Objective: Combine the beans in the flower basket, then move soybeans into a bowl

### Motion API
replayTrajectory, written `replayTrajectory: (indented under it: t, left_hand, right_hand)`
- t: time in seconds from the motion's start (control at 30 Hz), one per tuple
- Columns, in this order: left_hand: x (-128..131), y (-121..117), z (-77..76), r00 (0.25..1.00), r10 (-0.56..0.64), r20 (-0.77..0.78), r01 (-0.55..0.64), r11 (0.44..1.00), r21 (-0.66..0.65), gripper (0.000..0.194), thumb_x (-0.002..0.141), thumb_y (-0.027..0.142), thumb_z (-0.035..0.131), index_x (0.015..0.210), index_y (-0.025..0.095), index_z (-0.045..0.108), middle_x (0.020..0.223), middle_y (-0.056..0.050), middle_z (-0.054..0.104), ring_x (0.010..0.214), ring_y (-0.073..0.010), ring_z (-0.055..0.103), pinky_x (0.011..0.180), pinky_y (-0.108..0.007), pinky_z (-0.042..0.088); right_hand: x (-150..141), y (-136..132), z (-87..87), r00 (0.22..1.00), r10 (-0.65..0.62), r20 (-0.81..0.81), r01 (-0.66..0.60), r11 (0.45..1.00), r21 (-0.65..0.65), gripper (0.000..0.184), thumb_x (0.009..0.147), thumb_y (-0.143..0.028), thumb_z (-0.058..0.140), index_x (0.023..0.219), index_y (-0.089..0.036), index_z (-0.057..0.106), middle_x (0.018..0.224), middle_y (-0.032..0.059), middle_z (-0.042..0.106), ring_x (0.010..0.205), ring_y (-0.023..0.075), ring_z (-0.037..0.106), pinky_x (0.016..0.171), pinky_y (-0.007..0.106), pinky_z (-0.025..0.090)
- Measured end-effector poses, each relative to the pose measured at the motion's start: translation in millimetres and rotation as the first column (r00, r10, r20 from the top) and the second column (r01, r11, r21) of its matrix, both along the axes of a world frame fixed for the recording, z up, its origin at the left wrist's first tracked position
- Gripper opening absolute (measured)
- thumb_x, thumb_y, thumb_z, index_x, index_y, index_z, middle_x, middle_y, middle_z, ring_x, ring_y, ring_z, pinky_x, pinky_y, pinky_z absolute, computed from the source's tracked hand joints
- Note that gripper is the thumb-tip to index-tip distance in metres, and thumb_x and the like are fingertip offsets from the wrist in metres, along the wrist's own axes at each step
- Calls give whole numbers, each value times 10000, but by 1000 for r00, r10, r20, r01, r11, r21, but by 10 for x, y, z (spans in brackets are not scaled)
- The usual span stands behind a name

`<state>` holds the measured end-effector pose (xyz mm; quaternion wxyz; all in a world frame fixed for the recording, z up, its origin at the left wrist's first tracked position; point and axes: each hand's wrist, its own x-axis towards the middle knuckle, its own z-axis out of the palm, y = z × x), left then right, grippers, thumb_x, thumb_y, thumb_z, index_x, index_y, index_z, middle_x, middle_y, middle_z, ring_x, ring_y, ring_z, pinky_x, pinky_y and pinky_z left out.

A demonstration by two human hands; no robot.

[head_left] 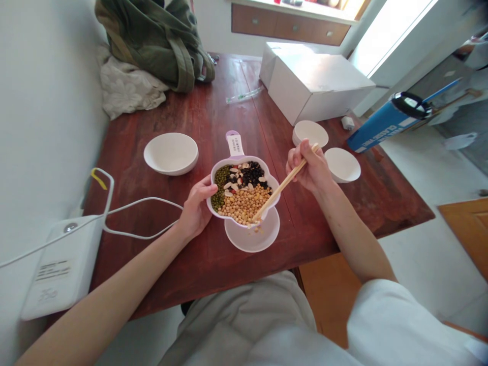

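Note:
My left hand [199,206] grips the left side of a white, lobed dish [273,182] with a lilac rim and a labelled handle. Inside it lie yellow soybeans [244,204], green mung beans [220,182], black beans [254,174] and pale peanuts [236,178]. My right hand [309,165] is closed around wooden chopsticks [284,184], whose tips rest among the soybeans at the dish's near edge. Directly below that edge sits a white bowl [253,243], partly hidden by the dish. A few soybeans show at the near lip, above the bowl.
Another white bowl [171,154] stands at the left, with two small bowls [310,133] [343,165] beyond my right hand. Farther back are a white box [316,84], a green bag [152,43] and a blue canister [381,124]. A white cable [143,201] crosses the left side.

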<state>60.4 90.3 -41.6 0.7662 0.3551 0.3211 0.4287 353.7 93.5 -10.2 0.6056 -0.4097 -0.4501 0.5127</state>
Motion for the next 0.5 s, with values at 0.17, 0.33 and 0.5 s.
replayTrajectory:
  t: [0.17,0.33,0.5]
  left_hand:
    - [4,1,3,1000,-2,5,2,1000,2,513,777,405,855,1212,141,796,1182,-116,870,1202,-397,810,1043,-496,665]
    - [5,-2,3,1000,-3,9,3,1000,5,513,778,399,857,1213,135,796,1172,-122,871,1202,-402,809,1049,-505,660]
    - [0,-12,5,1000,-3,4,3,1000,3,496,775,390,846,1201,139,800,1189,-127,866,1225,-409,797,1061,-511,652]
  right_hand:
    - [24,-14,28,997,-75,14,74,995,67,697,812,-784,871,527,-200,618,494,-27,545,387,102,577,309,196,447]
    - [21,-75,28,998,-17,56,11,994,108,653,864,-726,867,546,-193,665,517,-9,574,411,121,605,311,212,460]
    - [1,-119,12,997,50,50,-54,995,87,614,882,-686,874,578,-186,686,543,-7,590,389,116,579,308,225,465]
